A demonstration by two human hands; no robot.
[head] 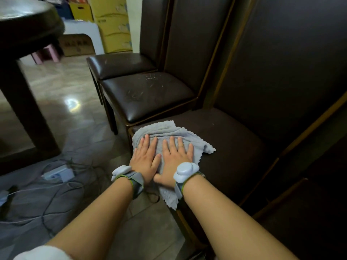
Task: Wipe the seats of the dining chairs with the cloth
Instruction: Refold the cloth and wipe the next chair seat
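A light grey cloth [189, 135] lies on the front left corner of the nearest dark brown chair seat [232, 145]. My left hand [145, 159] and my right hand [175, 160] press flat on the cloth side by side, fingers straight. One corner of the cloth hangs over the seat's front edge below my right wrist. Two more dark chair seats stand in a row beyond: the middle seat [148, 94] with pale scuff marks and the far seat [120, 64]. Both wrists wear grey bands with white devices.
A dark table [24, 34] with a thick leg stands at the left. A white power strip [58, 173] and tangled cables lie on the tiled floor to the left of the chair. Yellow boxes [112, 23] and a pink stool [47, 55] sit at the back. High chair backs rise at the right.
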